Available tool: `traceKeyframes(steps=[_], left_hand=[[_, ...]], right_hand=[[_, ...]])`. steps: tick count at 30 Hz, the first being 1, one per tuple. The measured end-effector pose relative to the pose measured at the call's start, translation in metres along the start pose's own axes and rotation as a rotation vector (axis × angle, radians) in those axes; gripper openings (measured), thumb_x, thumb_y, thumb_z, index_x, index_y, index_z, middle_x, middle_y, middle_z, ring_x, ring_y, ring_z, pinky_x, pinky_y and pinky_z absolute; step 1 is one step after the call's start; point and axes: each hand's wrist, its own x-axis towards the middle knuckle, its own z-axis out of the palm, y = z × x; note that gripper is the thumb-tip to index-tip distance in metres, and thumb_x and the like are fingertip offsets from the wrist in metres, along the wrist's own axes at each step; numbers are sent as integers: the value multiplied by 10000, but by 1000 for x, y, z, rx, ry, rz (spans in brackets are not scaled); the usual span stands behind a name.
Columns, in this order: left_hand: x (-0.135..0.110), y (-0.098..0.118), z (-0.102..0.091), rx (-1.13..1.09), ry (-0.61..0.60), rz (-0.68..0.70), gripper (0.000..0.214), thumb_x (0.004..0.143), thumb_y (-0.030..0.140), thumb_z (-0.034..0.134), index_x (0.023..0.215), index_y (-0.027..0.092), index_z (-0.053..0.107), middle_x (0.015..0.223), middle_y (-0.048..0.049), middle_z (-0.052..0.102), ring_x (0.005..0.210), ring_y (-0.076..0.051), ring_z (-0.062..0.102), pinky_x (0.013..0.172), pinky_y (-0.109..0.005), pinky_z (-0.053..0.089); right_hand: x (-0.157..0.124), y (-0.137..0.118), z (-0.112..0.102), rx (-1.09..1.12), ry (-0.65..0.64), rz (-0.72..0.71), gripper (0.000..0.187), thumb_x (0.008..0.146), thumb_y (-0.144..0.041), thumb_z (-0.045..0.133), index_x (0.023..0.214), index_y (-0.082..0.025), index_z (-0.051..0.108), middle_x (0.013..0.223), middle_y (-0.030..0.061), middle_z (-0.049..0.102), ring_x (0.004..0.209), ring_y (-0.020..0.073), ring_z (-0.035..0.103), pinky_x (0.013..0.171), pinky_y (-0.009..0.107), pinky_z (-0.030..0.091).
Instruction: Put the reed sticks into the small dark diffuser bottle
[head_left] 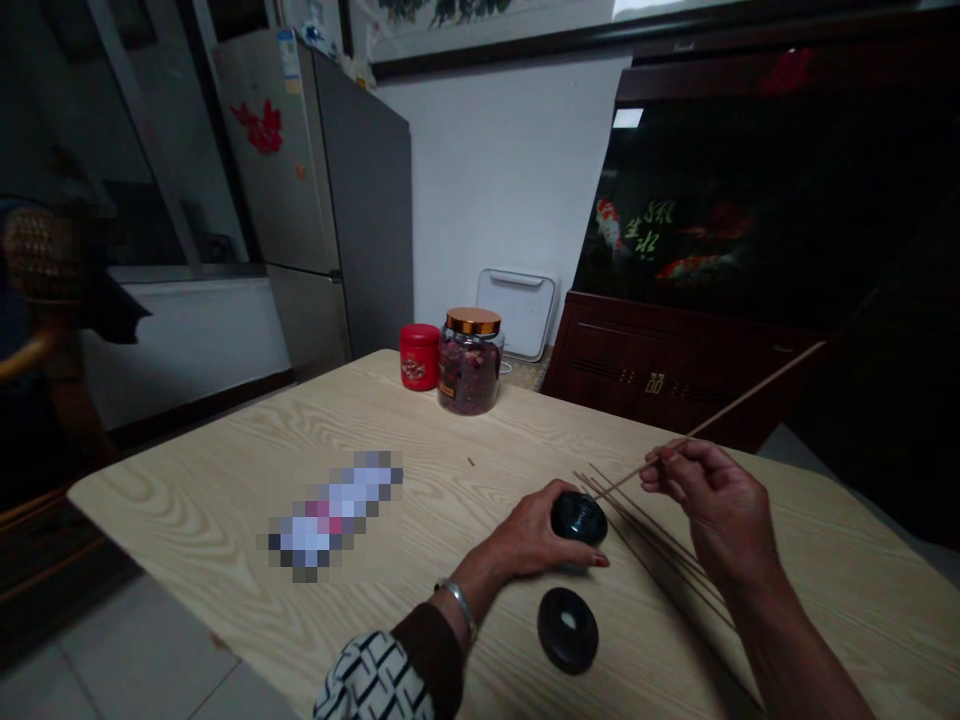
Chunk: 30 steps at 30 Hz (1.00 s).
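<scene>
My left hand is wrapped round a small dark round pot that rests on the light wooden table. My right hand pinches one thin wooden stick, which slants up to the right with its lower end near the pot. Several more sticks lie flat on the table under my right hand. A dark round lid lies on the table just in front of the pot.
A glass jar with a gold lid and a red tin stand at the table's far edge. A blurred-out packet lies mid-table. Behind are a fridge, a white box and a dark fish-tank cabinet.
</scene>
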Motion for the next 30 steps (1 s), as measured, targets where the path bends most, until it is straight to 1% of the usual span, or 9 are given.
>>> traceKeyframes(steps=[7,11,13,16,19,20,23,26,30], left_hand=[[1,2,0,-6,-4,0,765,521,476,916,1159,195,602,970,-25,646,889,-197,579,756,-282,450],[2,-1,1,16,-2,25,743,535,454,916,1158,195,607,981,-25,650,902,-201,583,768,-284,451],[2,-2,1,15,1,41,730,542,446,915,1157,191,614,979,-24,650,899,-198,581,763,-281,451],[3,-3,2,5,5,40,750,545,458,914,1179,194,613,1001,-32,659,920,-207,586,778,-284,454],[3,-2,2,0,2,9,790,532,471,918,1203,198,603,1020,-40,666,940,-218,596,781,-285,457],[3,-2,2,2,2,4,795,527,471,920,1203,198,604,1019,-39,667,938,-218,598,777,-283,458],[3,-3,2,7,4,14,764,530,470,917,1176,197,614,1006,-29,664,924,-206,596,770,-273,459],[3,-4,2,7,2,30,732,541,459,915,1156,195,617,1004,-28,662,926,-202,591,774,-269,460],[4,-5,2,32,6,20,751,539,453,918,1172,196,608,992,-32,662,919,-203,589,776,-273,454]], right_hand=[[-2,7,15,-182,-177,-1,255,807,-433,720,799,-202,612,675,4,669,632,152,639,637,281,541],[-9,21,23,-327,-343,-23,232,835,-430,650,809,-201,619,735,16,664,673,168,622,629,287,503],[-8,23,21,-404,-448,-27,228,846,-428,628,822,-201,636,774,23,670,708,178,623,649,293,496],[3,21,1,-488,-510,-24,260,874,-453,586,855,-203,655,821,38,684,771,193,634,688,295,496],[24,24,-37,-608,-425,-3,327,882,-503,530,885,-200,653,839,52,684,751,197,633,671,296,494],[32,28,-51,-687,-408,7,333,880,-503,512,884,-200,650,842,58,689,742,200,633,664,296,490],[45,49,-85,-1048,-486,53,244,870,-385,495,809,-207,650,829,65,716,768,203,639,700,291,464],[46,71,-97,-1216,-530,130,133,799,-255,553,734,-213,661,794,55,728,745,200,644,676,283,428],[41,85,-95,-1301,-522,196,70,742,-199,600,728,-213,667,808,66,727,753,214,646,632,284,383]])
